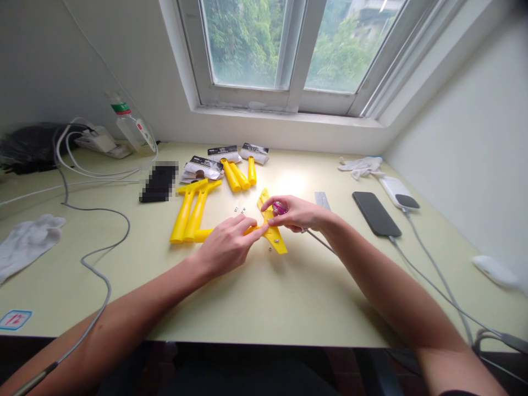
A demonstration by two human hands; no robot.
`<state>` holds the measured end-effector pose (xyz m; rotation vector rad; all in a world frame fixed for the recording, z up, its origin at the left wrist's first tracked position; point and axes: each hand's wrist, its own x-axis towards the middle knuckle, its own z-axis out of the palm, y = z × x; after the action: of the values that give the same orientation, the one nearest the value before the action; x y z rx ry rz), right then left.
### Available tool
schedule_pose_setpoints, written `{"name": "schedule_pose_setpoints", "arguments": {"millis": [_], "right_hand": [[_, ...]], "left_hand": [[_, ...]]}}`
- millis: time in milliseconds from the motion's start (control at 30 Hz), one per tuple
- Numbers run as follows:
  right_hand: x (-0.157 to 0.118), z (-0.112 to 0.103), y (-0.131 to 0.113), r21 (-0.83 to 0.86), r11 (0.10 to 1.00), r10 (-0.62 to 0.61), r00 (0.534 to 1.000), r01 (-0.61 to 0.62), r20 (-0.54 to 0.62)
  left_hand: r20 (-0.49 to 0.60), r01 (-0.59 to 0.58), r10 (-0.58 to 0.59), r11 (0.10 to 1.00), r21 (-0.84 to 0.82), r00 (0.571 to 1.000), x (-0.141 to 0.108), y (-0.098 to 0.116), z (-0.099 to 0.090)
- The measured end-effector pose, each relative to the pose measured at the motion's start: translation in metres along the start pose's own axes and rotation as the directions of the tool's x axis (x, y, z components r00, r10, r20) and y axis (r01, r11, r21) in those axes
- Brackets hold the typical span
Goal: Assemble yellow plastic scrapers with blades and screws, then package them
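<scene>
My left hand (231,242) is closed around the handle of a yellow plastic T-shaped scraper (274,240), its index finger reaching onto the head. The head lies crosswise, with a small metal screw near its front end. My right hand (297,213) is over the head, thumb and fingers bent close to it. Tucked in that hand is a screwdriver (280,208) with a pinkish-purple handle, its thin shaft pointing down to the right, away from the scraper. Whether the right fingertips also pinch a small part is too small to tell. Several small nuts (240,209) lie behind my left hand.
Two more yellow scrapers (192,212) lie left, and yellow handles (239,175) sit behind, beside packaged bags (202,168). A metal blade (322,200), phone (376,213), power bank (398,192) and glove (361,166) are right. Cables (124,220), a bottle (134,129) and another glove (33,242) are left.
</scene>
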<state>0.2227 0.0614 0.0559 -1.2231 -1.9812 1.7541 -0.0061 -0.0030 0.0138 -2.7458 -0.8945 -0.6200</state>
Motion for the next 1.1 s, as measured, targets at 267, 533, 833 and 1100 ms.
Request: {"name": "schedule_pose_setpoints", "arguments": {"millis": [267, 533, 833, 1100], "right_hand": [[-0.005, -0.006, -0.005, 0.013, 1.0, -0.005, 1.0, 0.005, 0.01], [-0.004, -0.009, -0.002, -0.022, 0.995, 0.099, 0.995, -0.099, -0.014], [-0.005, -0.021, 0.003, -0.132, 0.99, 0.029, 0.997, -0.039, -0.073], [0.014, -0.03, -0.003, -0.265, 0.949, 0.046, 0.906, -0.171, -0.421]], "left_hand": [[-0.08, 0.01, -0.012, 1.0, -0.021, 0.997, 0.001, 0.001, -0.003], [-0.054, 0.011, -0.012, 1.0, -0.018, 0.998, 0.0, -0.001, -0.001], [-0.072, 0.022, -0.022, 1.0, 0.001, 0.997, 0.0, -0.004, -0.002], [-0.061, 0.013, -0.015, 1.0, -0.027, 0.998, 0.001, -0.002, 0.002]]}}
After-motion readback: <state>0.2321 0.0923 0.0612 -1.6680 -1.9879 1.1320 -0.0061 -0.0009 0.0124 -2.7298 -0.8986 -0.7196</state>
